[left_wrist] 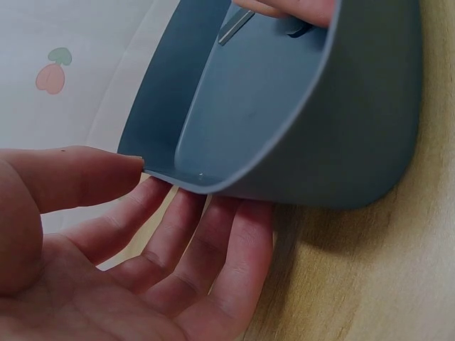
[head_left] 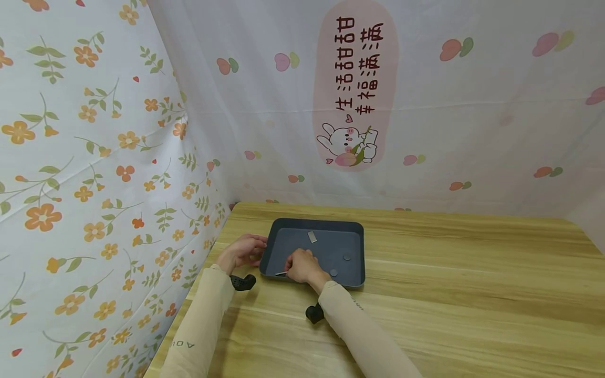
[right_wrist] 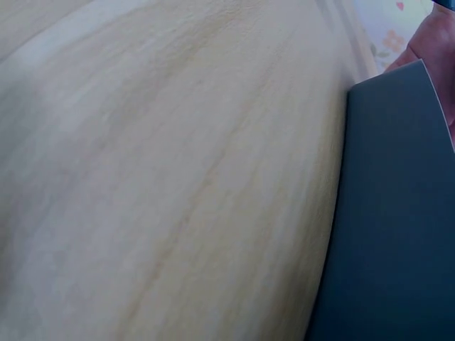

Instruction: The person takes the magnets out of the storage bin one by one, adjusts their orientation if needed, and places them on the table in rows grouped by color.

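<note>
A dark blue-grey tray [head_left: 314, 223] stands on the table. At its left end my left hand [head_left: 243, 251] holds the rim: in the left wrist view the thumb [left_wrist: 92, 174] lies at the edge, with the other fingers against the outside wall. My right hand [head_left: 304, 265] reaches inside over the near wall and pinches a thin silver metal strip [head_left: 281, 273]. Farther back on the tray floor lies a second small silver rectangular piece [head_left: 312, 237]. Two grey round discs [head_left: 347, 257] lie flat toward the right. The right wrist view shows the tray's outer wall [right_wrist: 391, 213], not the right fingers.
A wood-grain table [head_left: 454, 294] extends right of the tray. Floral cloth [head_left: 94, 157] hangs along the left side, and a printed cloth [head_left: 264, 131] with lettering and a rabbit hangs behind. A black camera mount [head_left: 243, 282] sits under the left wrist.
</note>
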`<state>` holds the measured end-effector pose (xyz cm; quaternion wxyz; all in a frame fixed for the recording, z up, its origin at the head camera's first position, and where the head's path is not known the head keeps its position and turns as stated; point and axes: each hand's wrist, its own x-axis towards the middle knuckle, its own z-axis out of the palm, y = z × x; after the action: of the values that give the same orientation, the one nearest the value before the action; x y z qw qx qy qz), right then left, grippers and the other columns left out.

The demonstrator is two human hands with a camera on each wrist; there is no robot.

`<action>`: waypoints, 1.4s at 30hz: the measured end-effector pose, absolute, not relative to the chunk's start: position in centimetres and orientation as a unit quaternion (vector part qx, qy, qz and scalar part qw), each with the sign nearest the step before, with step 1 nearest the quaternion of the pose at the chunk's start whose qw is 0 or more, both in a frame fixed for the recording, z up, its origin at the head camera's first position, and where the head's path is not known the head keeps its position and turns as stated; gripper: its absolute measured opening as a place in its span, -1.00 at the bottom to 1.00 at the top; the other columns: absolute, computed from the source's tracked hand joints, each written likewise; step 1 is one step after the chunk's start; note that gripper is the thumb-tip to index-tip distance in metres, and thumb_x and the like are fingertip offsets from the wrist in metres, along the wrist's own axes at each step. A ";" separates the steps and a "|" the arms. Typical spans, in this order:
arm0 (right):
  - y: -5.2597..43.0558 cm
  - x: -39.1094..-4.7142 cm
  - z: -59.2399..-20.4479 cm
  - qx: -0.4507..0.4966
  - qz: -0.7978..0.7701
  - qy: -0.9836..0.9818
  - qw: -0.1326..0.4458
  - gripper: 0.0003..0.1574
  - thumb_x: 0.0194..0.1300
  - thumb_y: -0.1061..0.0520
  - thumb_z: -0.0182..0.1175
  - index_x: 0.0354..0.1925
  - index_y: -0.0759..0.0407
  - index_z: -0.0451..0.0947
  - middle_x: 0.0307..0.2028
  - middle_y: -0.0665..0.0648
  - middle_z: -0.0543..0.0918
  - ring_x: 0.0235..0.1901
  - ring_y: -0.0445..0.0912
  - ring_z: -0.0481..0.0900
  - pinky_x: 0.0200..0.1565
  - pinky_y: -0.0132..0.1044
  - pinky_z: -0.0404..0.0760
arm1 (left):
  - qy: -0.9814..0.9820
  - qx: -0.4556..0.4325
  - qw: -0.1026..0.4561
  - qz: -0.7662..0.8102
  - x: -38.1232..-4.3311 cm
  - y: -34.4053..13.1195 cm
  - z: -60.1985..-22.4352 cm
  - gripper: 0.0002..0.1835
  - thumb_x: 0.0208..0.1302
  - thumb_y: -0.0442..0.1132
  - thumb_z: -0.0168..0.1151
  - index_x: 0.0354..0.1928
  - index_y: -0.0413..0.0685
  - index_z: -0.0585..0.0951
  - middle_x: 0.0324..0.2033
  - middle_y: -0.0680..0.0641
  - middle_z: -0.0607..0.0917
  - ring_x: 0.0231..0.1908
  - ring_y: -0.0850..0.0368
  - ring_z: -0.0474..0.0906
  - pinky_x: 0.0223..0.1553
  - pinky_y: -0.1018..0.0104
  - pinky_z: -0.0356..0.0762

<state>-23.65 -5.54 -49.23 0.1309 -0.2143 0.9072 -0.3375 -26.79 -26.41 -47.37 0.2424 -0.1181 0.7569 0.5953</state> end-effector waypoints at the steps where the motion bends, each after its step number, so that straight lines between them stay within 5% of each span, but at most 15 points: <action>1: -5.5 -23.6 -49.3 -0.215 -0.339 0.907 0.128 -0.81 0.07 0.24 0.34 -0.60 -0.02 0.68 -0.40 -0.03 0.66 -0.14 0.10 0.43 -0.03 0.10 0.38 | 0.756 -0.117 0.243 0.596 -26.8 -26.4 -47.4 -0.54 0.40 -0.36 -0.05 0.31 -0.32 0.36 -0.03 -0.19 0.63 -0.21 0.13 0.58 -0.23 0.19 0.54; 13: -5.0 -23.6 -49.4 -0.235 -0.359 0.896 0.111 -0.82 0.07 0.25 0.35 -0.58 0.00 0.71 -0.45 -0.02 0.68 -0.11 0.14 0.50 0.02 0.10 0.42 | 0.759 -0.109 0.241 0.595 -26.8 -26.5 -47.5 -0.53 0.40 -0.37 -0.04 0.31 -0.33 0.35 -0.05 -0.19 0.64 -0.21 0.13 0.58 -0.25 0.21 0.54; 22: -4.6 -23.6 -49.7 -0.263 -0.357 0.890 0.104 -0.87 0.09 0.24 0.36 -0.53 0.05 0.70 -0.52 -0.03 0.67 -0.47 -0.17 0.48 -0.37 -0.30 0.45 | 0.750 -0.112 0.249 0.602 -26.9 -26.7 -47.5 -0.54 0.39 -0.38 -0.06 0.31 -0.34 0.34 -0.17 -0.11 0.65 -0.24 0.13 0.56 -0.27 0.22 0.53; 42: -3.1 -23.7 -49.7 -0.288 -0.374 0.876 0.101 -0.91 0.13 0.17 0.39 -0.50 0.05 0.70 -0.48 -0.02 0.70 -0.46 -0.19 0.52 -0.36 -0.33 0.46 | 0.751 -0.120 0.249 0.599 -26.9 -26.7 -47.5 -0.57 0.40 -0.38 -0.04 0.28 -0.31 0.39 -0.17 -0.08 0.67 -0.24 0.14 0.58 -0.26 0.22 0.55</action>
<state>-23.66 -3.06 -49.73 0.1013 -0.2882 0.8755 -0.3744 -26.92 -26.66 -47.52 0.2493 -0.1195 0.7514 0.5991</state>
